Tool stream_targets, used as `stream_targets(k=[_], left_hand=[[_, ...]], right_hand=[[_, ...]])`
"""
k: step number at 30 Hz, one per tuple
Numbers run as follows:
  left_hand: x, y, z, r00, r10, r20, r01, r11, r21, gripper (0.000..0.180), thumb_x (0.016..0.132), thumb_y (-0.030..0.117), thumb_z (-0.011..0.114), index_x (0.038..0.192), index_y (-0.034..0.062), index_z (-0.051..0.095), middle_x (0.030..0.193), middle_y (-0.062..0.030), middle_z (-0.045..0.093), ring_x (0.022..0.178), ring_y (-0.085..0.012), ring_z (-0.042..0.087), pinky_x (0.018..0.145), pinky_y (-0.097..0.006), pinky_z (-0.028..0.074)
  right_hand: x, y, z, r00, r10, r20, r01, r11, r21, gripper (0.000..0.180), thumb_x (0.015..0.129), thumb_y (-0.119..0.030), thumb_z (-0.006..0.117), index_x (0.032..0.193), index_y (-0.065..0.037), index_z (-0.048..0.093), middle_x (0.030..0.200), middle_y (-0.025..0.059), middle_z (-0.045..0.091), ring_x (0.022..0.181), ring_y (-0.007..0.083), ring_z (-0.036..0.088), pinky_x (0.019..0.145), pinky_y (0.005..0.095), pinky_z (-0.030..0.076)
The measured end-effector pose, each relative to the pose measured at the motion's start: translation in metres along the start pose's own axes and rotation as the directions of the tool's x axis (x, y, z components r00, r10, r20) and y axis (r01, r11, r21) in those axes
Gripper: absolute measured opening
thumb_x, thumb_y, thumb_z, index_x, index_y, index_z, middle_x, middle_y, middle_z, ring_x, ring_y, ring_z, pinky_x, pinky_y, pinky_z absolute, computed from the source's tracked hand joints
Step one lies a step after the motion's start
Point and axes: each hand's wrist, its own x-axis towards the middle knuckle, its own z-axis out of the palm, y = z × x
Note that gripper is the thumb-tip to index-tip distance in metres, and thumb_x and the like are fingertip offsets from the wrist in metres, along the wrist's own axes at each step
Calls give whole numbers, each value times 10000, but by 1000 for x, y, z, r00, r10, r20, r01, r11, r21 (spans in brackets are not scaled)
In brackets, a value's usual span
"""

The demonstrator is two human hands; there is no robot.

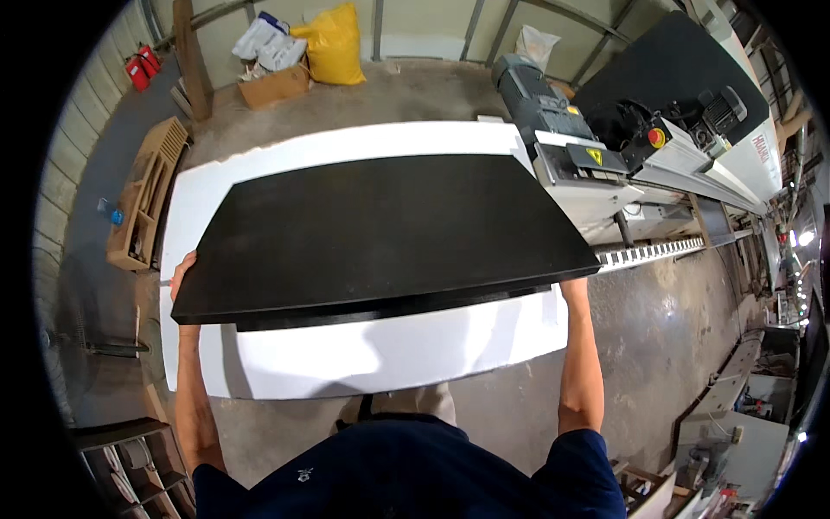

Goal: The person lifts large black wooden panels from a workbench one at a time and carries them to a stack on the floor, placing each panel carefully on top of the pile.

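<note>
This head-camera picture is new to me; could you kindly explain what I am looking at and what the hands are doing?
The camera sits on a person's head and looks down, so its wide lens bends straight edges. The two forearms coming up from below are the wearer's own. The left hand and the right hand grip opposite ends of a large black panel. Beneath it lies a white board. To the right stands a long workshop machine with a red knob. A yellow sack rests by the far wall.

A large, flat black board [380,229] is held level at its left and right near corners, above a white board [389,350] that shows beyond its near, left and far edges.
</note>
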Motion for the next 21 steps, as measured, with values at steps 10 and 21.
stream_targets(k=[10,21], left_hand=[[-80,11,-15,770,-454,448,16,716,698,884,607,-104,579,1409,30,231,1447,-213,226,1339,-341,240,1089,-354,232],[-67,20,52,896,-387,216,163,741,651,907,571,-123,689,1381,34,311,1152,-215,527,1054,-331,541,923,-335,429]], right_hand=[[-121,-47,1,990,113,-81,-131,951,-281,924,569,-99,803,1334,32,300,1283,265,434,1190,382,437,973,382,392],[-62,-37,3,970,231,-80,-242,953,-182,820,463,-45,844,1192,79,490,1101,219,552,1025,341,551,891,343,448]])
